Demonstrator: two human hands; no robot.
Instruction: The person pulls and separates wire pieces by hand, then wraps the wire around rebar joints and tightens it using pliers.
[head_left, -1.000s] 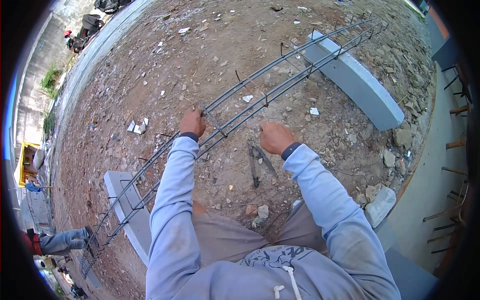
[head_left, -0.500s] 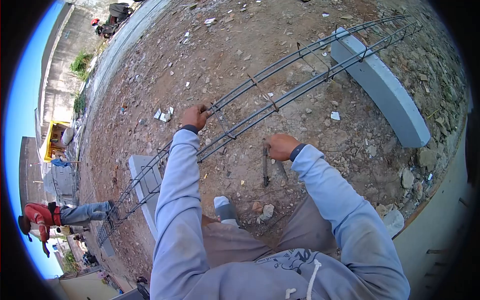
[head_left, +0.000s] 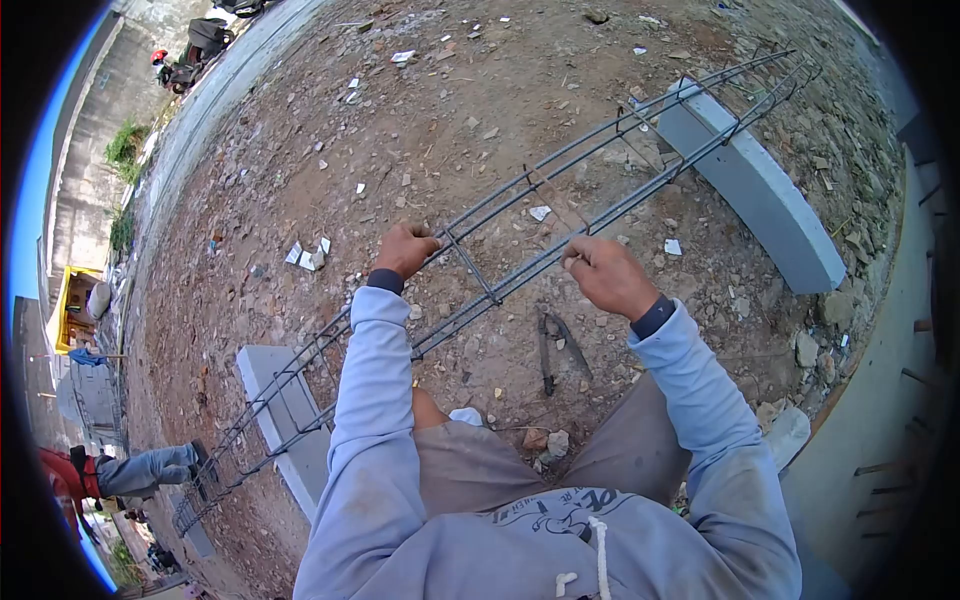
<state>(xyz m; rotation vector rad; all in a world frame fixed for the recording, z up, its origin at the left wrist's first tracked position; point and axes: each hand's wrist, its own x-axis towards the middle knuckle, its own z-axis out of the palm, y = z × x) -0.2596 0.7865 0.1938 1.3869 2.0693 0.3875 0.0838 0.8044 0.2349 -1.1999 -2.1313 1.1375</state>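
Note:
A long rebar cage (head_left: 520, 270) of steel bars tied with square stirrups runs diagonally in front of me. My left hand (head_left: 405, 252) is closed on its far upper bar, just beside a stirrup. My right hand (head_left: 612, 277) is at the near bars, its fingers curled into a pinch. What lies between those fingertips, if anything, is hidden. Below it, on the dirt between my knees, lies a pair of dark pincers (head_left: 547, 355) with the handles spread apart.
Two grey concrete blocks, one at right (head_left: 760, 185) and one at left (head_left: 285, 410), support the cage. Rubble and white tile shards (head_left: 308, 255) litter the ground. A person in red (head_left: 150, 470) stands at far left. A wall edge (head_left: 850, 450) with protruding bars borders the right.
My right hand has let go of the pincers, now on the ground, and moved up to the cage's near bars. My left hand stays on the far bar. The view has shifted slightly.

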